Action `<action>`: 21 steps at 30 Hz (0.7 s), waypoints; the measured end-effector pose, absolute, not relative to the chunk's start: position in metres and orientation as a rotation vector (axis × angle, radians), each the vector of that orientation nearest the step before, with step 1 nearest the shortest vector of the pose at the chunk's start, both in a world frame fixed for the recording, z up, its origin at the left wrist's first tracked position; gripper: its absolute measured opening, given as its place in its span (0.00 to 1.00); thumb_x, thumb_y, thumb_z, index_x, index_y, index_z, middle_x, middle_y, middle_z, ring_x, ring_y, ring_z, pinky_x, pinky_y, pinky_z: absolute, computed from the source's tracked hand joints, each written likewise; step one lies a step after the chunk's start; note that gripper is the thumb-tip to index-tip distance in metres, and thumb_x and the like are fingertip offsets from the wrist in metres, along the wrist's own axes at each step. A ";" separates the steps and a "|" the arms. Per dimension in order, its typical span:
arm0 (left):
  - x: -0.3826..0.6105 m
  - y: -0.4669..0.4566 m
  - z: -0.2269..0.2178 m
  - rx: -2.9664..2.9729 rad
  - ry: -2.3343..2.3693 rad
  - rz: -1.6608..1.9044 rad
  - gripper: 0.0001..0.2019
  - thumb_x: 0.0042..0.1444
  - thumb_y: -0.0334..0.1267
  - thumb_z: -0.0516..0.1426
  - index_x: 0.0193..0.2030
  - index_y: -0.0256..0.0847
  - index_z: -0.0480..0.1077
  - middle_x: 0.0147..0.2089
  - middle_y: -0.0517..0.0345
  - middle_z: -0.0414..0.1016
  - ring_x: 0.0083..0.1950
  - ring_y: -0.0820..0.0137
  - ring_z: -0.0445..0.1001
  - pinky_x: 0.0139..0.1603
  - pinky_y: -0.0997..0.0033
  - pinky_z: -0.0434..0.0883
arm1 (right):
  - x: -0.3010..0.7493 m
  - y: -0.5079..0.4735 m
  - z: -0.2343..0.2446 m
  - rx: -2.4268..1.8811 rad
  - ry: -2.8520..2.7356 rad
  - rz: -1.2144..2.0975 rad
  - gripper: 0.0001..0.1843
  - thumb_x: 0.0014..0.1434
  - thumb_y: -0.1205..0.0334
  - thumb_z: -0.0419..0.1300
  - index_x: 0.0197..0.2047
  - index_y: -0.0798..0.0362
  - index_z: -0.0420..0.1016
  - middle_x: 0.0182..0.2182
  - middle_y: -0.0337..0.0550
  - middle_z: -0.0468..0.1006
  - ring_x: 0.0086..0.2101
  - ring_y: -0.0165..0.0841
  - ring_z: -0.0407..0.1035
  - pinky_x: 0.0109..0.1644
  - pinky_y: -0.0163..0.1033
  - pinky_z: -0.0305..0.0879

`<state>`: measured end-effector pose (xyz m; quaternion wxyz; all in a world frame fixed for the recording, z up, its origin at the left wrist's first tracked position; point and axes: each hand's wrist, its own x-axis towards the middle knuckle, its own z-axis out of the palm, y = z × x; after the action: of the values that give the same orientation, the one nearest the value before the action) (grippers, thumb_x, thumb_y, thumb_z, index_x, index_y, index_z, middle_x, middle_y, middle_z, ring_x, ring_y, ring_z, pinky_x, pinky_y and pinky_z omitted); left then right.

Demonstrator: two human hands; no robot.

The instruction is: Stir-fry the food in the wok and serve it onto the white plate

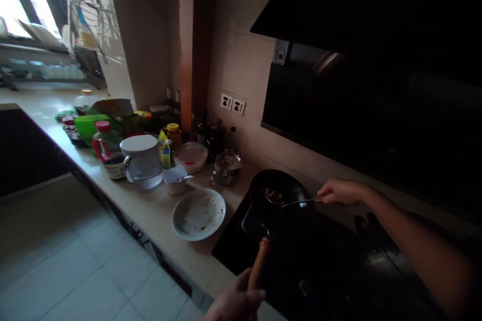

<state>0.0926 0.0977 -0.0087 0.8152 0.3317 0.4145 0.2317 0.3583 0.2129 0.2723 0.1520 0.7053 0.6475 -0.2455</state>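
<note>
Black round wok tilted on a dark cooktop, held by its wooden handle.
Left hand wraps the handle; right hand pinches a thin metal spoon over dim, brownish food, seemingly little; a white plate sits smeared nearby.

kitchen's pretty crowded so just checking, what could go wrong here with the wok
The black wok, gripped by its wooden handle in the left hand, looks tilted, so it might tip if that grip loosens. Food near the metal spoon in the right hand could spill onto the cooktop. The plate sits close by, so a swinging wok might knock it.
</note>
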 end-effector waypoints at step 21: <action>0.094 0.095 -0.002 0.671 0.860 0.496 0.50 0.42 0.43 0.63 0.66 0.27 0.40 0.19 0.67 0.67 0.17 0.75 0.61 0.19 0.74 0.51 | 0.313 0.202 0.273 1.986 1.722 -0.752 0.10 0.51 0.72 0.55 0.32 0.54 0.79 0.11 0.31 0.60 0.15 0.25 0.57 0.21 0.32 0.54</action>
<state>0.0939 0.0949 -0.0023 0.8259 0.3156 0.4047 0.2335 0.3128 0.2020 0.2725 0.2026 0.7113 0.6169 -0.2693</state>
